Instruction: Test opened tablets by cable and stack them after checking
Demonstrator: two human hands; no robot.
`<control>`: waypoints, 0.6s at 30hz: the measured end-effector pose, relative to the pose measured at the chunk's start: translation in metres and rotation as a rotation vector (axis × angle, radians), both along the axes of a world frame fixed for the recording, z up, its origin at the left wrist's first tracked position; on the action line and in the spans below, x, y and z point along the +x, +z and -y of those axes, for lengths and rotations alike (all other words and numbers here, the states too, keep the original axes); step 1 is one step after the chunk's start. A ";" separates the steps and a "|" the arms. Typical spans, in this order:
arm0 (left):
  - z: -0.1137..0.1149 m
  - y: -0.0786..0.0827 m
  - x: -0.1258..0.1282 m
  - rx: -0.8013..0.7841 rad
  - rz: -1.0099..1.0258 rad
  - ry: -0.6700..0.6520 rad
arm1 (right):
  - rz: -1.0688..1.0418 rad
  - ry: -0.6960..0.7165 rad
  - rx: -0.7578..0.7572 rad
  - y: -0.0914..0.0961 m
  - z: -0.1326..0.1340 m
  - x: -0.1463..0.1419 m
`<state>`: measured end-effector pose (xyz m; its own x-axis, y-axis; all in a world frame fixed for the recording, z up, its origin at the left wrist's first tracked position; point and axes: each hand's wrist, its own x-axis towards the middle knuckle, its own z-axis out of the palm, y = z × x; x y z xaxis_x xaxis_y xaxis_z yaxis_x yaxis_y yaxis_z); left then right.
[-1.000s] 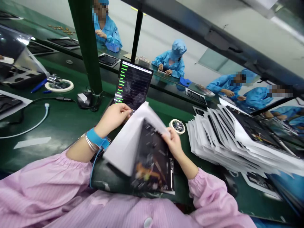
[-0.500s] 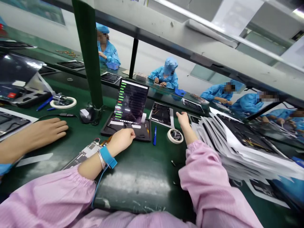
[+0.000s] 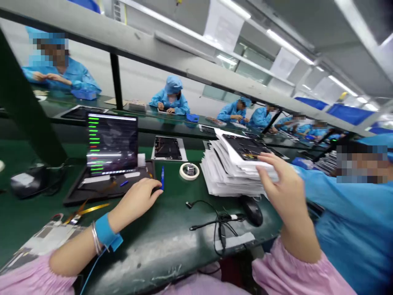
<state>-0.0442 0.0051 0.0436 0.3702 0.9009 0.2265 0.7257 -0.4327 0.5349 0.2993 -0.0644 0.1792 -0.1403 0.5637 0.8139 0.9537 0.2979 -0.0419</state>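
My left hand [image 3: 138, 200] lies open on the green table [image 3: 172, 241], fingertips next to a blue pen [image 3: 162, 182] and the black tray [image 3: 92, 192]. A blue strap and metal bangles circle that wrist. My right hand [image 3: 284, 184] is raised at the near edge of a tall stack of dark panels on white sheets [image 3: 233, 164]. Its fingers rest on top and the thumb is below, closed on the top sheets. A tablet [image 3: 112, 143] showing green bars stands upright on the tray.
A tape roll [image 3: 189, 171], a black mouse [image 3: 251, 209] and loose cables [image 3: 215, 223] lie between my hands. One panel on a white sheet [image 3: 167, 148] lies behind. A person in blue [image 3: 353, 213] sits close on the right. Several others work across the table.
The view has swung right. My right hand moved from near the tape roll onto the stack's edge. My left hand stays by the tray. Another person's hand at the left has left the view.
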 end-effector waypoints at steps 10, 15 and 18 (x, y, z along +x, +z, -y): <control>-0.021 0.107 0.158 -0.515 0.641 -0.257 | 0.202 0.135 -0.100 -0.012 -0.048 0.032; -0.052 0.135 0.206 -0.574 0.691 -0.101 | 0.103 0.145 -0.044 0.006 -0.051 0.028; -0.069 0.147 0.225 -0.452 0.583 -0.089 | -0.041 0.184 0.012 0.006 -0.035 0.030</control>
